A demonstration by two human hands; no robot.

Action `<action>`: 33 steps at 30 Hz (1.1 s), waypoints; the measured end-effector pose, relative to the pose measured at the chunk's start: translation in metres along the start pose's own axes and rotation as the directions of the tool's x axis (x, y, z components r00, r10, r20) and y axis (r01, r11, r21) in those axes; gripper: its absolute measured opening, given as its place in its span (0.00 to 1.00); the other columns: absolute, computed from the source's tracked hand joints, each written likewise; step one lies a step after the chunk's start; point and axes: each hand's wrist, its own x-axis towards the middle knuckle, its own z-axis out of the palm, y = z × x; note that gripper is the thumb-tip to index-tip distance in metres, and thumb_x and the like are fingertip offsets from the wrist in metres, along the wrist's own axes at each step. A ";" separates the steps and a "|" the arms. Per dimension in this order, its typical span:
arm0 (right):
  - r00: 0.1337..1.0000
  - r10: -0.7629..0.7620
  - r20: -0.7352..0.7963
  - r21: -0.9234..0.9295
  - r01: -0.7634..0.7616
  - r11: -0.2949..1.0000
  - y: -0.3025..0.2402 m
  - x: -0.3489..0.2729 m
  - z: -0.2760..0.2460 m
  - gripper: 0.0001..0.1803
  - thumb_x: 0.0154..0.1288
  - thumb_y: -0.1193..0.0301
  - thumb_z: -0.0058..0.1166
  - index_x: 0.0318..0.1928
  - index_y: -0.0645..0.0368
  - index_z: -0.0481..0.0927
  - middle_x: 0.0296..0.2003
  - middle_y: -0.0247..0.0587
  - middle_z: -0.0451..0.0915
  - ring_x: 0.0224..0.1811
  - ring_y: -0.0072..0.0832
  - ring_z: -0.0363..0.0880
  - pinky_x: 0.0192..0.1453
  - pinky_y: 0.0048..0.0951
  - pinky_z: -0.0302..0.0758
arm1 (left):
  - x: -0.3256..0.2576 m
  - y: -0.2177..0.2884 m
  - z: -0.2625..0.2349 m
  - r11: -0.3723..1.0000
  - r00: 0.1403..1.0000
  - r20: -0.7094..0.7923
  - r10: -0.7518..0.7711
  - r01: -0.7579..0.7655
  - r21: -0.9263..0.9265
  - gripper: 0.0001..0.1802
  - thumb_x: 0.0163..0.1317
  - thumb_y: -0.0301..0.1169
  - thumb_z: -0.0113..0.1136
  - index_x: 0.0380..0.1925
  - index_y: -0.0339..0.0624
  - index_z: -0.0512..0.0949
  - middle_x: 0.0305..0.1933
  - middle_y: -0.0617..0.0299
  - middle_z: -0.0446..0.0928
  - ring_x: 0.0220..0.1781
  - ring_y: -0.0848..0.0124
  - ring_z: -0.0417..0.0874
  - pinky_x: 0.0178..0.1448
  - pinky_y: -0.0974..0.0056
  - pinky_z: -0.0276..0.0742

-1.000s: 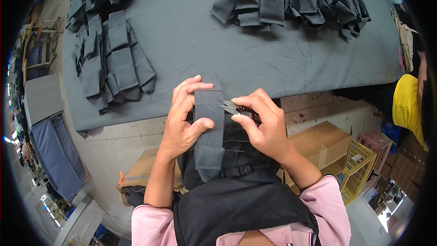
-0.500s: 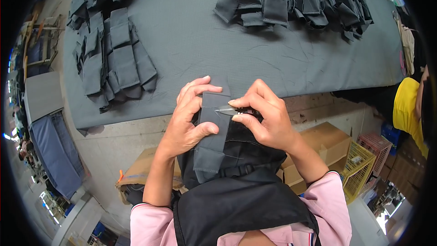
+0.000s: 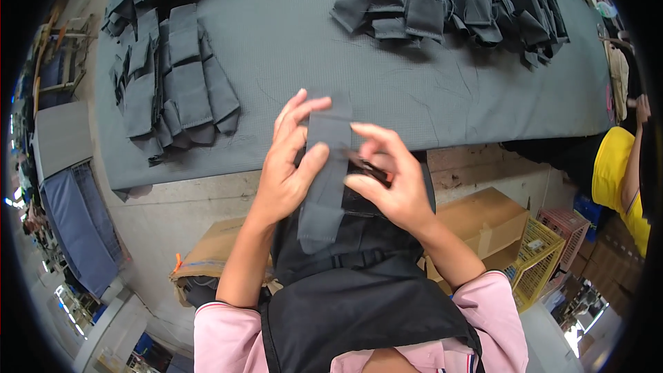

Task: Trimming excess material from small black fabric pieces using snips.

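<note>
A grey fabric strip [image 3: 324,193] hangs upright over my lap, its upper end lying against the table edge. My left hand [image 3: 286,169] grips its left side, thumb on the front and fingers behind and near the top. My right hand [image 3: 392,183] is closed round small dark thread snips [image 3: 373,169] just right of the strip. Motion smears the snips' blades and my right fingers, so I cannot tell whether the blades touch the cloth.
Bundles of grey strips [image 3: 176,76] lie at the table's left, with another pile [image 3: 456,0] at the far right. Below the table stand cardboard boxes [image 3: 483,224] and a yellow crate [image 3: 539,255]. Another person in a yellow garment [image 3: 615,166] is at the right edge.
My left hand and the strip have shifted up, away from my body. My right hand has drawn the snips back from the strip's face, and its fingers have spread a little.
</note>
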 end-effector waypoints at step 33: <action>0.972 -0.232 -0.018 -0.190 0.225 0.956 -0.020 -0.002 -0.027 0.14 0.52 0.80 0.60 0.42 0.64 0.79 0.33 0.40 0.75 0.31 0.25 0.75 0.40 0.25 0.74 | -0.011 0.032 0.003 0.965 0.996 -0.046 -0.078 0.064 -0.254 0.36 0.45 0.41 0.71 0.51 0.29 0.71 0.66 0.48 0.53 0.67 0.58 0.58 0.66 0.57 0.59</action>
